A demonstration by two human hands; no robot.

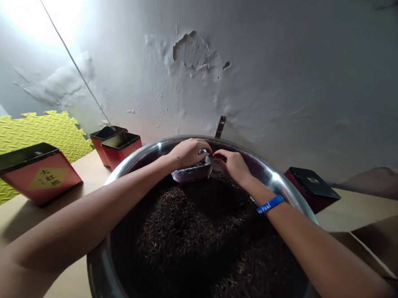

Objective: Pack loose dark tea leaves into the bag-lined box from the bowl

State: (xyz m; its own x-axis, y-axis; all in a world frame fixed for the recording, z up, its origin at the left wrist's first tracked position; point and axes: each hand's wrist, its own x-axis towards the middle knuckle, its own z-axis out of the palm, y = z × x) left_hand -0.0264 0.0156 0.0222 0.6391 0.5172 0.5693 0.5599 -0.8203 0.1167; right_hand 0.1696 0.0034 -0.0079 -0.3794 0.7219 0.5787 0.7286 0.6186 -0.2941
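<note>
A large metal bowl (110,269) holds a deep heap of dark, dry tea-like leaves (187,224). Near its far rim a small clear plastic container (191,173) with some of the leaves in it rests on the heap. Over this container lies my left hand (190,152), its fingers curled round the far edge. Just to the right, my right hand (231,163) is bent with thumb and fingertips drawn together beside the container's corner; anything between them is too small to name. A blue wristband (270,204) is on my right wrist.
Open red tins (54,178) stand on the table (91,171) to the left, two of them farther back. A dark closed tin (313,187) is at the right. Behind the bowl rises a grey wall with peeling paint; yellow foam matting (34,134) shows at the left.
</note>
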